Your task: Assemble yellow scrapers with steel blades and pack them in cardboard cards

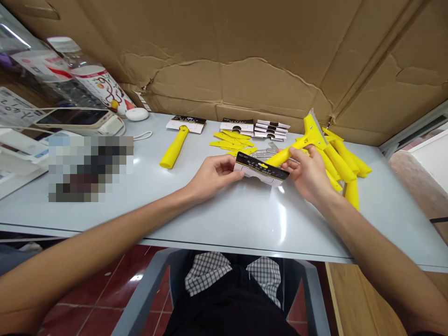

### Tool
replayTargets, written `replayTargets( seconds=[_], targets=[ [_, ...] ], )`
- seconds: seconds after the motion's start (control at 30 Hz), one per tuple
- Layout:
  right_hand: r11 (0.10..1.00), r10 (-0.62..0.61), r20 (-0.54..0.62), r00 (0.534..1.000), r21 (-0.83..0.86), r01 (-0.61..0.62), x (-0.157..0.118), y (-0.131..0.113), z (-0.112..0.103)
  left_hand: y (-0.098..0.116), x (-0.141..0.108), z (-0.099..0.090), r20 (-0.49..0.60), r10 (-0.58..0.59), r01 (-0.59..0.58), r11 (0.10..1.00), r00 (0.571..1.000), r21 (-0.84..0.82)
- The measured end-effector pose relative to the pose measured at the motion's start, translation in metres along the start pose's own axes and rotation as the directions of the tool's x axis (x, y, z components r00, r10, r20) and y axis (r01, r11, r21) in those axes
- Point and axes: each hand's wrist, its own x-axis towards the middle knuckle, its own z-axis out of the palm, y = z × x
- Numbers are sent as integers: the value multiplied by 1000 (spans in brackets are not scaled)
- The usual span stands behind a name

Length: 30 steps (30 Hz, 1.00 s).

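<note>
Between finger and thumb, my left hand [217, 176] pinches the left end of a black-and-white header card [258, 173]. My right hand [310, 170] is closed around a yellow scraper [312, 134], its blade head tilted up and away. The scraper's handle end meets the card near its yellow-looking cut-out; whether it goes through the hole, I cannot tell. Behind the card lie flat yellow pieces [233, 141] and metal parts [262, 153], partly hidden. Several yellow handles [341, 161] are heaped just right of my right hand.
A yellow handle [174, 148] with a card [198, 125] at its far end lies left. Stacked cards [241, 124] sit at the back against a cardboard wall [224, 56]. Bottles [100, 84], a phone [75, 118] and a white case [137, 114] stand or lie far left.
</note>
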Motion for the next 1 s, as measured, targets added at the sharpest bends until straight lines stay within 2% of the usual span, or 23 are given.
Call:
replayTargets(
  seconds=[0.2,0.3,0.43,0.63,0.87,1.0],
  targets=[
    [999,29,166,986,-36,-23,-6,7,2,0,0,4,-121,23,-35,995,992,-96],
    [999,32,210,977,-31,-26,-8,7,1,1,-1,7,-137,30,-50,988,990,-144],
    [999,47,222,974,-32,-41,-8,8,0,0,-3,12,-132,54,-80,975,990,-207],
    [993,74,207,976,-108,-52,-8,11,0,-2,-8,15,-95,27,-54,953,995,-298],
    [993,43,185,982,-117,-22,-9,11,1,-8,-6,14,-66,113,-127,946,991,-298],
    [995,84,231,969,-73,-68,-18,8,6,-8,-6,16,-71,161,-175,935,984,-309]
  ],
)
